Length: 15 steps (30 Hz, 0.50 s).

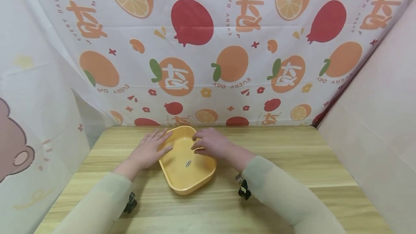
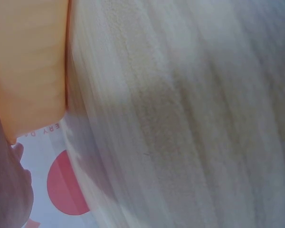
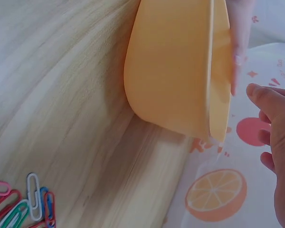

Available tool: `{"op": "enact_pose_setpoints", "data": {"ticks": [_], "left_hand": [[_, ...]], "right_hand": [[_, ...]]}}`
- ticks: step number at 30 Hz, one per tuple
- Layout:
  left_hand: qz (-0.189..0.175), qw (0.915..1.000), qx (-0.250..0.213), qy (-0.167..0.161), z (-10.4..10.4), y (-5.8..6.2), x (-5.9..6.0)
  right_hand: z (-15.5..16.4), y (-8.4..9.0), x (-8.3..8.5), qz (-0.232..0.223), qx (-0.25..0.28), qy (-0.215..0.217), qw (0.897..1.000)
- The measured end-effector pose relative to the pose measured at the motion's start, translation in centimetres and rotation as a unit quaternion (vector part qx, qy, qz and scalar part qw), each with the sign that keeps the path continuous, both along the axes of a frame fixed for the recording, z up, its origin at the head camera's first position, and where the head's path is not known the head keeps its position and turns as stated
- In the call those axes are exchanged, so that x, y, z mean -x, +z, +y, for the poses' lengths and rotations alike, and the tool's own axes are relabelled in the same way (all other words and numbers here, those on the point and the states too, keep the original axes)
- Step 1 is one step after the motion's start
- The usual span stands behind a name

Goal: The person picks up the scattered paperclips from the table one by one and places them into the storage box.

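Yellow-orange plastic makes up the shallow basin (image 1: 188, 176) that sits on the pale wooden desk (image 1: 292, 169), a little left of centre and near the desk's far edge, with one rounded corner pointing away from the person. Inside it, on the bare floor of the basin, lies a single small paper clip (image 1: 188, 163). The left hand (image 1: 150, 151) lies flat beside the basin's left wall, fingers straight and slightly spread, with the fingertips touching the rim and gripping nothing. The right hand (image 1: 210, 142) hovers over the basin's far right rim, its fingers loosely bent and pointing left; whether the fingertips pinch anything cannot be told from the head view. In the right wrist view the same hand (image 3: 280, 142) shows relaxed, bent fingers with nothing visible between them, just beside the basin's outer wall (image 3: 175, 71), and a fingertip of the other hand rests along the rim on the far side. A small heap of coloured paper clips (image 3: 23, 204), pink, white, green, blue and red, lies on the desk well apart from the basin, at the lower left of that view. The left wrist view is blurred and shows only the basin's wall (image 2: 28, 61) against the wood grain and a sliver of skin. Both forearms wear pale green sleeves (image 1: 279, 187). A cloth printed with oranges and red fruit (image 1: 208, 46) hangs behind the desk.
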<state>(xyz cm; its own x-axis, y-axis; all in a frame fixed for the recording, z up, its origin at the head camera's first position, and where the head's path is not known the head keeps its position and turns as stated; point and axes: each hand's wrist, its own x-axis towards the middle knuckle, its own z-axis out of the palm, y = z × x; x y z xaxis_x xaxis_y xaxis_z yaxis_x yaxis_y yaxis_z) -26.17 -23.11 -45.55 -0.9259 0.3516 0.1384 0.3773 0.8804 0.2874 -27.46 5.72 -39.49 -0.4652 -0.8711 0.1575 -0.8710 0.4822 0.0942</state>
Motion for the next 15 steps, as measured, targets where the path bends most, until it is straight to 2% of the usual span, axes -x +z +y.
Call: {"op": "enact_pose_setpoints", "data": {"ticks": [15], "left_hand": [[-0.005, 1.0000, 0.004, -0.005, -0.1, -0.1, 0.4]], "right_hand": [[4.0, -1.1, -0.5, -0.004, 0.087, -0.001, 0.996]]}}
